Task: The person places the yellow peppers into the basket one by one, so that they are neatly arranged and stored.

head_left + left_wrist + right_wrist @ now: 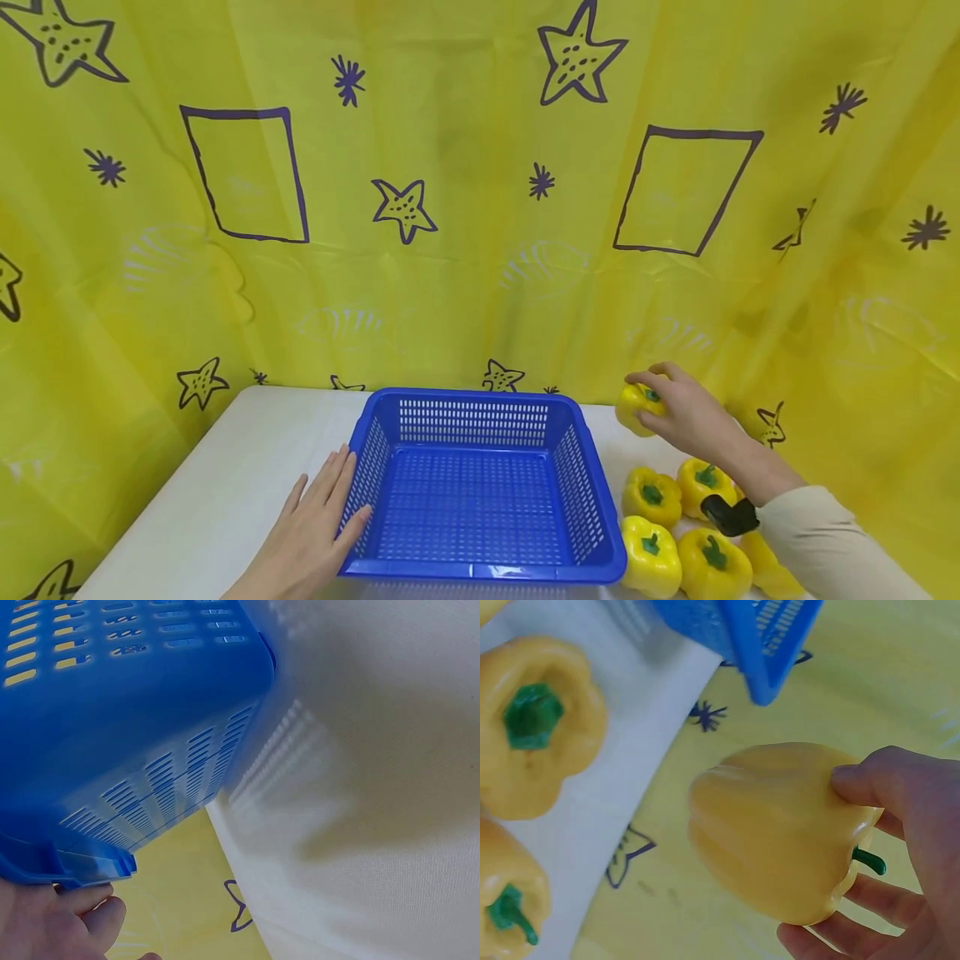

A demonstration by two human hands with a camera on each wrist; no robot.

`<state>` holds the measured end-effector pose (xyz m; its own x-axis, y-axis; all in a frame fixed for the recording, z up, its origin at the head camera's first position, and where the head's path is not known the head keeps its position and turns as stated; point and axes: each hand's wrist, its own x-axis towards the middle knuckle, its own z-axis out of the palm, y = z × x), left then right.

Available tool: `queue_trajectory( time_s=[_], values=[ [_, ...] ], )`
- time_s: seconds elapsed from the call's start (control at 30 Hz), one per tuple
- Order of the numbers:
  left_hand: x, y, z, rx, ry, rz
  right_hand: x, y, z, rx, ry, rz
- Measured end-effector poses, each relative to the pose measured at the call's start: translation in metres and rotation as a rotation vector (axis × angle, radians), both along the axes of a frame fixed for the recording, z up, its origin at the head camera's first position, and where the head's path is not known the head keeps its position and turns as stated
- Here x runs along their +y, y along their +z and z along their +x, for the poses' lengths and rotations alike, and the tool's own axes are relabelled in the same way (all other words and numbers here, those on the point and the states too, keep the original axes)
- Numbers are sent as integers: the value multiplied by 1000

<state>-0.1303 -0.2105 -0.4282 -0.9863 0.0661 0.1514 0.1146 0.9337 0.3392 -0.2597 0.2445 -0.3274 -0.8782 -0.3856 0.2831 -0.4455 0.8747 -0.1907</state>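
Note:
A yellow bell pepper (pixel 772 832) with a green stem is held by my right hand (pixel 686 412), thumb on one side and fingers on the other. It hangs to the right of the blue basket (pixel 472 573), near the table's far edge. On the basket's left rim rests my left hand (pixel 311 517), its fingers fairly straight. In the left wrist view the fingertips (pixel 105 919) lie right at the rim. Nothing lies inside the basket, which has slotted walls and a grid floor.
Several more yellow peppers (pixel 652 496) sit on the white table (pixel 202 492) to the basket's right, partly hidden by my right sleeve (pixel 832 542). A dark band (pixel 729 515) shows at that wrist. Behind the table hangs a yellow curtain (pixel 465 292) with starfish drawings.

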Motion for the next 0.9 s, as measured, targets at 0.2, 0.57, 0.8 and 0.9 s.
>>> queue_trajectory(
  time_s=[0.2,0.57,0.8,0.9],
  values=[
    [0,0,1,1,-7,-2,-16,9,6,40,36,4],
    [1,2,-1,10,-1,-22,-54,9,14,86,138,25],
    [2,1,-1,11,2,-16,-75,6,17,60,194,23],
    [2,1,0,12,4,-19,-82,5,18,64,222,27]
  ],
)
